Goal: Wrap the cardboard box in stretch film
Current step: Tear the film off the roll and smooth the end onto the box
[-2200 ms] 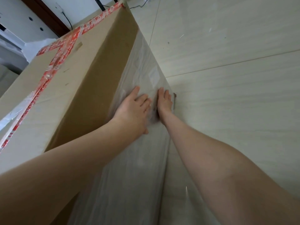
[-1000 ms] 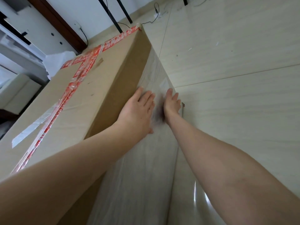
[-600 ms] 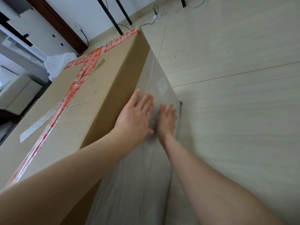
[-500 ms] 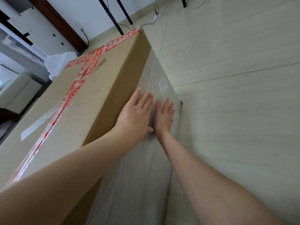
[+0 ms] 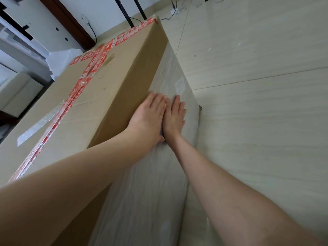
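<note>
A large brown cardboard box (image 5: pixel 99 96) stands on the floor, its top sealed with red printed tape (image 5: pixel 83 80). Wrinkled clear stretch film (image 5: pixel 147 189) covers the lower part of the box's right side. My left hand (image 5: pixel 149 118) lies flat on that side at the film's upper edge, fingers straight. My right hand (image 5: pixel 174 116) presses flat on the film right beside it, the two hands touching. The box's upper side strip is bare cardboard.
Pale tiled floor (image 5: pixel 257 86) spreads to the right of the box. Black legs (image 5: pixel 131 11) and cables (image 5: pixel 172 9) stand beyond the box's far end. White foam (image 5: pixel 60 59) and white furniture (image 5: pixel 19 93) sit to the left.
My right hand slid from the film's right edge leftward and now lies against my left hand. My left hand stayed pressed on the box side.
</note>
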